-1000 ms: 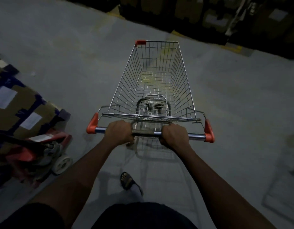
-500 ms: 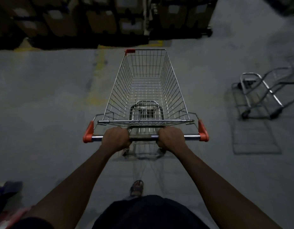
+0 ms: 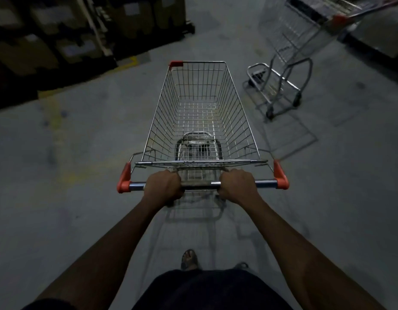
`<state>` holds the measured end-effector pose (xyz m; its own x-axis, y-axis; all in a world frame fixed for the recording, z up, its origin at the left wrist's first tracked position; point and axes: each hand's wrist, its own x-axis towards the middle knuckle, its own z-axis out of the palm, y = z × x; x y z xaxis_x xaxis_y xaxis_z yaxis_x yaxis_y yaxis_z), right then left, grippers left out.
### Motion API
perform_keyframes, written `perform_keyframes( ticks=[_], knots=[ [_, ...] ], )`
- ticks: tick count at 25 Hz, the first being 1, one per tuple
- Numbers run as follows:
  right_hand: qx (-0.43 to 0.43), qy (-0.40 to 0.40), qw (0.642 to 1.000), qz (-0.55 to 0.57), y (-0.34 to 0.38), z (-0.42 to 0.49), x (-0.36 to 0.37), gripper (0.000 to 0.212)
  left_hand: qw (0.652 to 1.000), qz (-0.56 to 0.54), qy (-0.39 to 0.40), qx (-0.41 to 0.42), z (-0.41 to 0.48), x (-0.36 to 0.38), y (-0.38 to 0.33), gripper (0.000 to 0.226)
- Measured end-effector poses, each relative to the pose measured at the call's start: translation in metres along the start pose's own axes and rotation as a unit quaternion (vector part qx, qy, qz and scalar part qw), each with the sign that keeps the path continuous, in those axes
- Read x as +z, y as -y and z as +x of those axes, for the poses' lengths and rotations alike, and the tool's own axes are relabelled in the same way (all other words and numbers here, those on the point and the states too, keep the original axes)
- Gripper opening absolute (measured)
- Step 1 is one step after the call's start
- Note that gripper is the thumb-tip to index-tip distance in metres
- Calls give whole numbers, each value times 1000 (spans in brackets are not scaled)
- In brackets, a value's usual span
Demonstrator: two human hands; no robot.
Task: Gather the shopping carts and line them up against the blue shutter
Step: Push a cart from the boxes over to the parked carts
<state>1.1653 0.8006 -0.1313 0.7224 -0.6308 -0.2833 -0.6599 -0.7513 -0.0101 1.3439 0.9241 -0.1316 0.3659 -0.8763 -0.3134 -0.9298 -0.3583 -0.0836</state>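
Note:
An empty wire shopping cart [image 3: 200, 113] with orange corner caps stands straight in front of me on the grey floor. My left hand [image 3: 163, 186] grips its metal handle bar [image 3: 201, 183] left of centre, and my right hand [image 3: 237, 185] grips it right of centre, both with fingers curled over the bar. A second shopping cart [image 3: 289, 52] stands ahead at the upper right, blurred, seen from the side with its base frame towards me. No blue shutter is in view.
Dark racks with cardboard boxes [image 3: 59, 41] line the upper left. A faded yellow floor line [image 3: 52, 113] runs beside them. A dark low block [image 3: 381, 32] sits at the far right. My sandalled foot [image 3: 189, 259] shows below the cart.
The cart and my view have swung to the right. The pallet jack and wrapped boxes on the left left the view; the second cart came into view and is now closer.

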Motion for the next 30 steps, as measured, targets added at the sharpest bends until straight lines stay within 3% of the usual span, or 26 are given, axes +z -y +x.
perform_keyframes(
  ticks=[9,19,30],
  knots=[
    [155,2,987,47,-88,-55,18,29,983,56,-21,171,57,-25,-95,27],
    [287,-14,953,92,-215,-136,39,29,948,94,-28,304,102,-51,-263,28],
    [448,-31,878,168,-333,-239,61,27,868,156,-62,468,128,-73,-458,35]
  ],
)
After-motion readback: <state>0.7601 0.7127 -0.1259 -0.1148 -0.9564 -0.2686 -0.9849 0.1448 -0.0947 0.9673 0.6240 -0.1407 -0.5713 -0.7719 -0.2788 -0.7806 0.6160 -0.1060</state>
